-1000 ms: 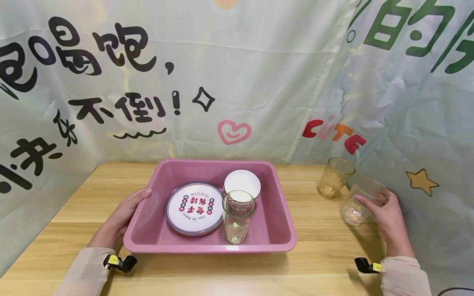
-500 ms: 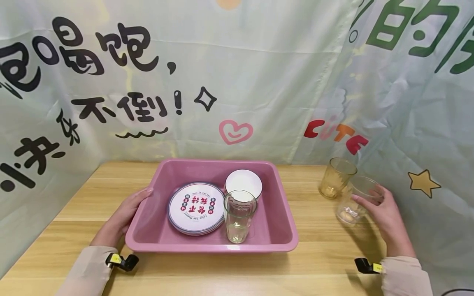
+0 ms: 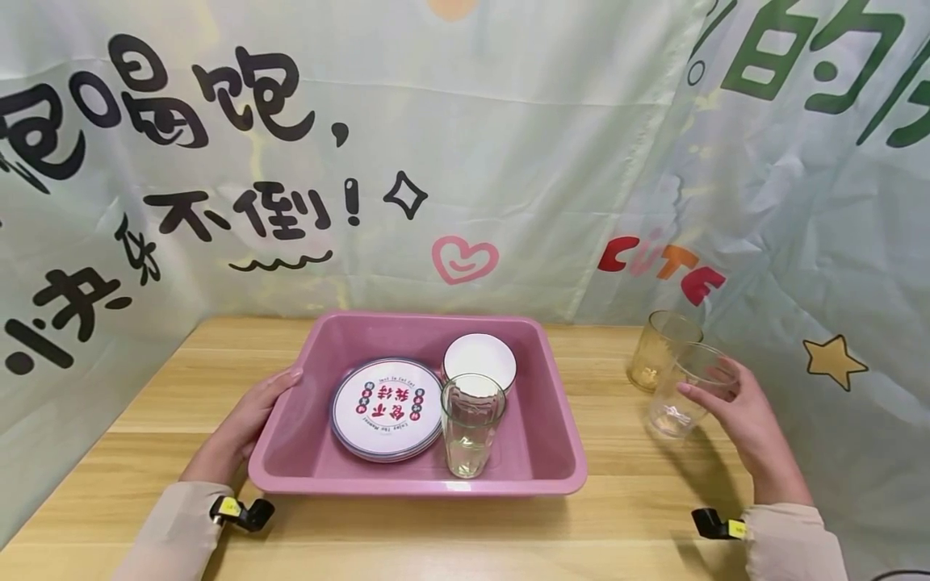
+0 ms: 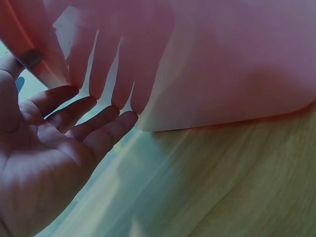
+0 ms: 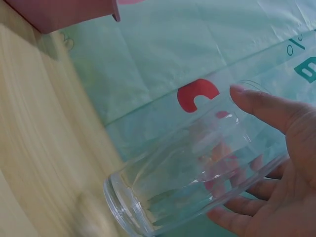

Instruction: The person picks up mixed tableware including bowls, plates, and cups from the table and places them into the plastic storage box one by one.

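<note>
My right hand (image 3: 757, 432) grips a clear drinking glass (image 3: 676, 407), thumb on one side and fingers round the other. In the right wrist view this tumbler (image 5: 182, 173) leans, its thick base close over the wood. Just behind it stands an amber glass (image 3: 645, 355), partly overlapped in the head view. On the left, my left hand (image 3: 243, 424) holds the side of a pink plastic tub (image 3: 414, 486). Its thumb (image 4: 30, 58) lies at the rim while the fingertips touch the outer wall. Inside are stacked plates (image 3: 385, 411), a white bowl (image 3: 479, 355) and a greenish glass (image 3: 467, 440).
The wooden table (image 3: 436, 532) ends against a printed cloth backdrop (image 3: 508, 161) at the rear. Another stretch of cloth (image 3: 865, 452) borders the right side, close to my right arm. Bare wood shows between the tub and the two glasses on the right.
My right hand has moved slightly left with the clear glass, which now overlaps more of the amber one. My left hand keeps its hold on the tub. The head view has shifted a little.
</note>
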A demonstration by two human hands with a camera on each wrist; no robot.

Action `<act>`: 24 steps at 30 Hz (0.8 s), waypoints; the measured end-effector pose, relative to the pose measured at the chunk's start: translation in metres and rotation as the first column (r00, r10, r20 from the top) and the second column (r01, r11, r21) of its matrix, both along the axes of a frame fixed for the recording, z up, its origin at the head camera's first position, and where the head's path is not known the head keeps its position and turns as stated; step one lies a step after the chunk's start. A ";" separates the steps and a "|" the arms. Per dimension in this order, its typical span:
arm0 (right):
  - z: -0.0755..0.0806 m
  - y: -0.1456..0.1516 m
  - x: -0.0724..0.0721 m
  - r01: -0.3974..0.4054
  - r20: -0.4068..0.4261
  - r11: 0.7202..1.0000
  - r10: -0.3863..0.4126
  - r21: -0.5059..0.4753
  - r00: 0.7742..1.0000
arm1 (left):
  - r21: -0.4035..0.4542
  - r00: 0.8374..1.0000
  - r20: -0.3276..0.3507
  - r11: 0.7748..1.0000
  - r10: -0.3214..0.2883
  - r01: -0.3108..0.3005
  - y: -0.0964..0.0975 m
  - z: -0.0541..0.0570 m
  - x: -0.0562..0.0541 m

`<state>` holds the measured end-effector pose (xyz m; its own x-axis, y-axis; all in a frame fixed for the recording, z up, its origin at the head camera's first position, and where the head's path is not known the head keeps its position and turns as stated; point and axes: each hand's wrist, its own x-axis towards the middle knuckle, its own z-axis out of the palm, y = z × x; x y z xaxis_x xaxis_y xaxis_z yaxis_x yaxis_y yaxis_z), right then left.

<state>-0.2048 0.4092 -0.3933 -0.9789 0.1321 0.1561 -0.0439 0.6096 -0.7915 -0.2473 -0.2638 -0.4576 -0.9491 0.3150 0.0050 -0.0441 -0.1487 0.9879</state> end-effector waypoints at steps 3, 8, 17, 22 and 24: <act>0.003 -0.003 0.001 -0.017 -0.002 1.000 0.017 -0.005 1.000 | 0.009 1.000 0.006 1.000 -0.004 0.004 0.000 -0.001 0.000; 0.008 -0.009 0.003 -0.043 -0.021 0.999 0.043 -0.014 0.999 | 0.020 1.000 0.015 1.000 -0.003 0.002 0.000 -0.002 0.000; 0.017 -0.025 0.011 -0.096 -0.052 0.995 0.096 0.006 0.994 | 0.020 1.000 0.021 1.000 0.010 -0.010 0.001 -0.001 0.002; 0.022 -0.032 0.016 -0.135 -0.039 0.990 0.137 0.048 0.990 | -0.038 0.999 0.038 0.999 0.022 -0.021 0.001 0.002 0.001; 0.025 -0.034 0.017 -0.146 -0.028 0.987 0.148 0.067 0.989 | -0.061 0.999 0.047 0.998 0.024 -0.021 0.001 0.003 0.001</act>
